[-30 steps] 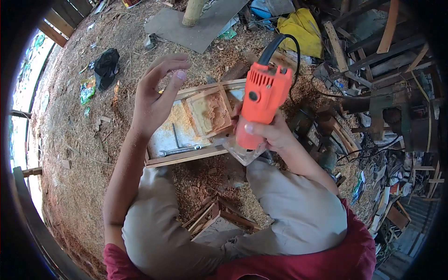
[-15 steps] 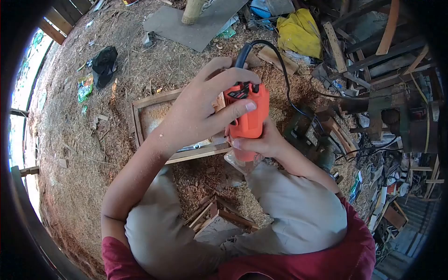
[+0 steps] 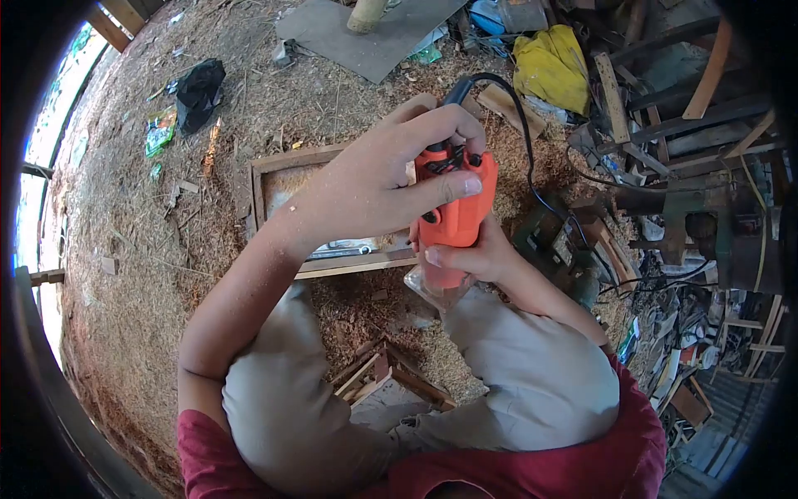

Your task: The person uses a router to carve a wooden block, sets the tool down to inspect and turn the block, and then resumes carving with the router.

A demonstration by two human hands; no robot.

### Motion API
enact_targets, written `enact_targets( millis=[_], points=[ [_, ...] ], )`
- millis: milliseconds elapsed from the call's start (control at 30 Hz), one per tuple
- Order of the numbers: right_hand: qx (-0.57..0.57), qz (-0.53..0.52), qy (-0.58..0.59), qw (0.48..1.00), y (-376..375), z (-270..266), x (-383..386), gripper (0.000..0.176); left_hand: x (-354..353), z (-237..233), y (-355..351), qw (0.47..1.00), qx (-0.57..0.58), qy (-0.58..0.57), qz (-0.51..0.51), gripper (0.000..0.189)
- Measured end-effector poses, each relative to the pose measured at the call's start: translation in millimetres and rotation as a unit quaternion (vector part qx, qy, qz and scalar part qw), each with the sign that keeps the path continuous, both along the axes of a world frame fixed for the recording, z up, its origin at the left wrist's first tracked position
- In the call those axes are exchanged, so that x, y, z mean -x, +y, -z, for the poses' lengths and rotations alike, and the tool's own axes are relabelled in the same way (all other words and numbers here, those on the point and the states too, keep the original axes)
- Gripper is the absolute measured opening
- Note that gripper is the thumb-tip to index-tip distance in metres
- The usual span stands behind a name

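Observation:
An orange trim router (image 3: 455, 218) with a clear base (image 3: 434, 283) is held upright between my knees, in both hands. My left hand (image 3: 391, 166) is wrapped over its top, with the thumb lying along the orange housing. Lower down, my right hand (image 3: 478, 254) grips the router's body just above the clear base. A black power cord (image 3: 522, 116) rises from its top and bends away to the right. Behind my left forearm is a shallow wooden tray (image 3: 357, 264), partly hidden. A metal wrench (image 3: 347, 250) lies in it.
Sawdust and shavings cover the ground. Wood pieces joined at an angle (image 3: 386, 374) lie between my legs. A black plastic bag (image 3: 199, 93) is at the left, a grey board (image 3: 378, 46) and a yellow cloth (image 3: 550, 68) are ahead. Scrap wood and metal (image 3: 706, 191) crowd the right.
The view has shifted slightly, and the router and both hands now appear a little farther right. More of the wrench in the tray shows. Both hands keep their hold.

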State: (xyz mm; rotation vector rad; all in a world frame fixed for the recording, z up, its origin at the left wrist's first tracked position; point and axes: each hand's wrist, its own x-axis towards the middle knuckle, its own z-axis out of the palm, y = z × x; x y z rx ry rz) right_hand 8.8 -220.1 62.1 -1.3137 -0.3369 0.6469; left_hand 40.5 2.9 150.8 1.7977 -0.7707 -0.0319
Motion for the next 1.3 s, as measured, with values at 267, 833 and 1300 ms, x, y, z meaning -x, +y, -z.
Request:
enact_targets(
  millis=[267, 833, 1300],
  points=[
    [-0.025, 0.032, -0.034, 0.999, -6.4, -7.4, -8.7, 0.063, -0.5, -1.5, 12.0, 0.993, 0.070, -0.062, -0.077, 0.056],
    [-0.183, 0.198, -0.081, 0.959, -8.7, -18.7, -35.0, 0.059, 35.2, 120.6, 31.6, 0.938, -0.267, -0.065, -0.212, 0.134],
    [-0.144, 0.202, -0.153, 0.957, -17.7, -9.4, -40.9, 0.063, -10.1, 126.2, 21.4, 0.966, -0.199, -0.155, -0.061, 0.122]
  ],
)
